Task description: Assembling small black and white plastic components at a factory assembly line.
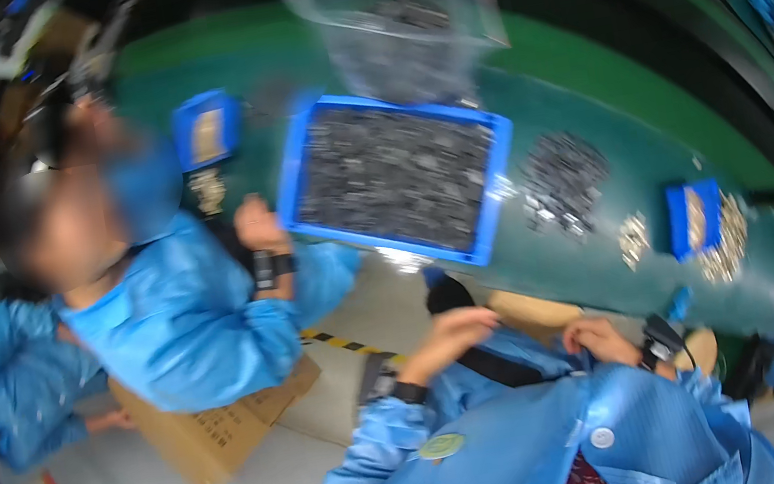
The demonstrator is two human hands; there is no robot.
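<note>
Just beyond our left hand's (455, 334) fingers, past the table edge, lies the blue tray (296, 165) of dark pieces (397, 175). Long axis runs left to right, right end nearer us; the left hand is closer. Left fingers extended, seemingly empty. Our right hand (605, 340) curls; we cannot tell its grasp. Well ahead of those fingers: a loose dark pile (565, 181).

Whitish glare streaks the clear plastic bag (473, 0) beyond the bare left hand (455, 334); blur softens details, and fisheye distortion bends the black-rimmed edges.
</note>
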